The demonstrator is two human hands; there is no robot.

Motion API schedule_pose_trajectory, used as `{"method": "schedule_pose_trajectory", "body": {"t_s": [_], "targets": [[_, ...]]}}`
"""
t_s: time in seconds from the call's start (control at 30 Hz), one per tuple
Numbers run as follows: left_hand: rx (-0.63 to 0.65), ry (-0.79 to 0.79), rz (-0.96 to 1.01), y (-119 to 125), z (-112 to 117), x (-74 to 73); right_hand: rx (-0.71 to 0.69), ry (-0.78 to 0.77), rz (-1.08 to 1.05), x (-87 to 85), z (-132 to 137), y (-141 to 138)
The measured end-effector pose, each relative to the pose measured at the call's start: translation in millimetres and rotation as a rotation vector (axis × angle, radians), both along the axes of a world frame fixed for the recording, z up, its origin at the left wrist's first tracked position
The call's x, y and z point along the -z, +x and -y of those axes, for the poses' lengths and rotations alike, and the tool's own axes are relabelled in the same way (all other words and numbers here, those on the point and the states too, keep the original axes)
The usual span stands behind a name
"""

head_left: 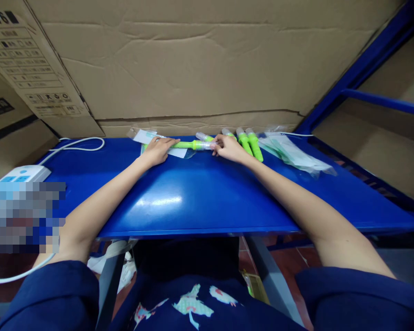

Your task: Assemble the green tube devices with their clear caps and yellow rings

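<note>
My left hand lies on a flat clear plastic packet at the far side of the blue table, its fingers closed around the left end of a long green pen-like item. Across from it, my right hand pinches the clear-capped right end of the same item. The item lies level between both hands, just above the table top.
Several green items with clear caps lie in a row just right of my right hand. A pile of clear plastic packets lies farther right. A white power strip and its cable sit at left. Cardboard boxes wall the back.
</note>
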State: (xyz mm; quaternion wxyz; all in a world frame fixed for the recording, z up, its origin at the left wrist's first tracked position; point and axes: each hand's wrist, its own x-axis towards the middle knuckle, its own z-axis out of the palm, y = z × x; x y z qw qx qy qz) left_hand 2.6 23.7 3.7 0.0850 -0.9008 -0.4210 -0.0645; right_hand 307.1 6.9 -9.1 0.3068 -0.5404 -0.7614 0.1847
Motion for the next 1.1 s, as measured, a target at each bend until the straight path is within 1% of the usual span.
{"method": "schedule_pose_trajectory", "body": {"t_s": [0.1,0.2,0.33,0.43,0.53,0.7,0.77,0.9,1.0,1.1], "targets": [[0.02,0.017,-0.034,-2,-4,2.0,-0.023,-0.057,-0.046,1.0,-3,3],[0.049,-0.009,-0.051,-5,-7,2.1,-0.053,-0.072,-0.085,4.0,-9,8],[0.138,-0.058,-0.033,-11,-9,1.5,-0.058,-0.131,-0.17,9.3,-18,13],[0.185,-0.052,-0.036,-14,-9,2.0,-0.047,-0.174,-0.195,12.3,-22,15],[0.151,-0.001,-0.054,-10,-6,1.4,-0.069,-0.19,-0.21,14.6,-24,16],[0.006,0.057,-0.08,-2,-4,-3.1,-0.106,-0.19,-0.235,14.5,-22,16],[-0.02,0.078,-0.077,-2,-5,-4.1,-0.104,-0.178,-0.228,12.6,-20,15],[0.004,0.094,-0.062,-2,-5,-4.0,-0.077,-0.18,-0.234,9.0,-16,10],[0.022,0.105,-0.048,1,-2,-4.4,-0.064,-0.209,-0.357,8.4,-13,5],[0.045,0.129,-0.035,8,6,-5.6,-0.082,-0.215,-0.457,8.9,-10,0]]}}
